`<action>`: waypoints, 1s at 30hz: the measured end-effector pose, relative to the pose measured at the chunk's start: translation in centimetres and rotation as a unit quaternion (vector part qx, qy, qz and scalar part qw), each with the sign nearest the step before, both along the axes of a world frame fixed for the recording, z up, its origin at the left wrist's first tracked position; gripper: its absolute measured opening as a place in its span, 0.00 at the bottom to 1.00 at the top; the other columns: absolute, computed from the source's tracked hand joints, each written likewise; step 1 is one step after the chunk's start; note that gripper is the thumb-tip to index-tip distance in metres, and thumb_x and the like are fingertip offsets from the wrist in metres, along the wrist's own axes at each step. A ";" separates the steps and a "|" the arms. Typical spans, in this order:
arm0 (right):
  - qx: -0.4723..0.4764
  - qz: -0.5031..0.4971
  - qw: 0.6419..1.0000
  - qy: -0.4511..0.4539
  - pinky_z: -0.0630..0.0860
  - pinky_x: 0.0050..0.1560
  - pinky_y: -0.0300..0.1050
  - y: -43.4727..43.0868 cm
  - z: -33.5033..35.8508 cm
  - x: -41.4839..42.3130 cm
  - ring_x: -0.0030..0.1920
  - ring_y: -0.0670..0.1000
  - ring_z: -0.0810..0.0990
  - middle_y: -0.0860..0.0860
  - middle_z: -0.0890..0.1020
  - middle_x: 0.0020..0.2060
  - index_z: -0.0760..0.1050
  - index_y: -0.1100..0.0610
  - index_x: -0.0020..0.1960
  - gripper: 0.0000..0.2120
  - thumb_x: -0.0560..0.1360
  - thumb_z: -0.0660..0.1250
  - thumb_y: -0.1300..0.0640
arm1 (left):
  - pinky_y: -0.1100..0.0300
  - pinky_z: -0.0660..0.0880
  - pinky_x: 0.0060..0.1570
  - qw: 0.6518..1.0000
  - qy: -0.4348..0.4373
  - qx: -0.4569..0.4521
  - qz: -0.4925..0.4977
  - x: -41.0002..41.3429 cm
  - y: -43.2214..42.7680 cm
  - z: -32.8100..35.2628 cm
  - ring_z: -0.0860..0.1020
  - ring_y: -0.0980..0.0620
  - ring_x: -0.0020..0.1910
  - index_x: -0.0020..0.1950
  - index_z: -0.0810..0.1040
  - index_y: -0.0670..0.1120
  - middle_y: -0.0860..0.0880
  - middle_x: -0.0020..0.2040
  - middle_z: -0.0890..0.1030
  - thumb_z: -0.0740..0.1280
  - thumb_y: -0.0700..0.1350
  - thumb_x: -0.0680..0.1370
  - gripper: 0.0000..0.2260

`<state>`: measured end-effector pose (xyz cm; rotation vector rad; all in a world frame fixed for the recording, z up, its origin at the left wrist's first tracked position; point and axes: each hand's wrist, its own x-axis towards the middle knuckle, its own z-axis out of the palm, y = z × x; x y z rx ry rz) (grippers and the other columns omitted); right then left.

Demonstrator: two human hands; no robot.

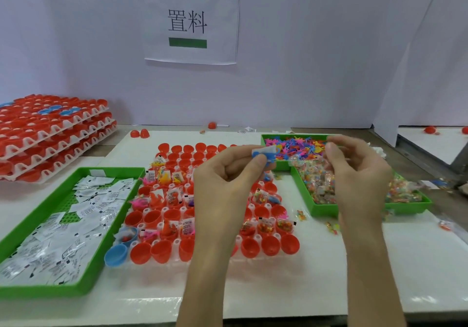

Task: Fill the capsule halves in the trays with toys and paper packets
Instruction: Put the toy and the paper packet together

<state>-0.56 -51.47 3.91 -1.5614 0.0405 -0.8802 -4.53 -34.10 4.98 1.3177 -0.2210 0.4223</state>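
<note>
Capsule halves (162,250), red and mouth-up, stand in rows in a white tray (256,238) at the middle of a white board (405,263). The hand hides part of the tray, so no full count is possible. 2 blue halves (115,254) sit at its near left corner. Some halves already hold coloured toys and printed packets, while the front row is unfilled. A stack of 4 loaded trays (50,136) stands at the far left. A paper sign (190,22) with 2 characters and 2 green strips hangs on the wall. 3 green trays are present. 1 (83,286) at the left holds paper packets (63,238). 1 (281,165) at the back right holds small plastic toys (296,146). 1 (324,211) nearer on the right holds clear sachets (316,182) of coloured bits. The left hand (222,177) is raised over the right part of the capsule tray. Between thumb and forefinger it pinches 1 blue toy (268,159) together with 1 white packet (263,149), well above the halves. The right hand (359,174), blurred, hangs over the sachet tray with its fingers curled. Whether it grips anything cannot be told. 2 loose red halves (139,133) lie just behind the capsule tray.
</note>
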 end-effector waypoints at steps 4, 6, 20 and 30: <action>-0.167 -0.074 0.962 0.201 0.79 0.55 0.57 -4.0 -3.7 1.4 0.51 0.54 0.82 0.49 0.84 0.49 0.82 0.47 0.52 0.08 0.75 0.73 0.56 | 0.67 0.80 0.43 1.000 0.022 -0.004 -0.021 0.2 0.3 -0.4 0.87 0.53 0.43 0.50 0.85 0.49 0.51 0.43 0.88 0.72 0.40 0.75 0.07; -0.240 -0.099 0.915 0.307 0.71 0.63 0.57 -4.4 -5.0 1.7 0.59 0.57 0.77 0.53 0.82 0.57 0.81 0.46 0.58 0.13 0.74 0.74 0.50 | 0.67 0.80 0.42 0.999 0.031 -0.004 -0.029 0.2 0.2 -0.6 0.87 0.52 0.43 0.49 0.85 0.48 0.50 0.42 0.88 0.73 0.42 0.73 0.06; -0.319 -0.100 0.873 0.356 0.59 0.57 0.48 -4.1 -5.2 1.9 0.64 0.55 0.71 0.45 0.83 0.56 0.79 0.40 0.61 0.14 0.75 0.71 0.43 | 0.67 0.80 0.42 0.997 0.051 0.031 -0.047 0.1 0.3 -0.8 0.87 0.52 0.43 0.49 0.86 0.45 0.49 0.42 0.88 0.73 0.42 0.75 0.05; -0.251 -0.086 0.927 0.264 0.65 0.55 0.49 -3.8 -5.5 1.8 0.41 0.39 0.76 0.35 0.80 0.34 0.79 0.41 0.36 0.12 0.72 0.76 0.56 | 0.66 0.80 0.42 0.996 0.062 0.047 -0.051 -0.1 0.7 -0.8 0.86 0.52 0.43 0.49 0.86 0.46 0.49 0.41 0.87 0.73 0.42 0.76 0.04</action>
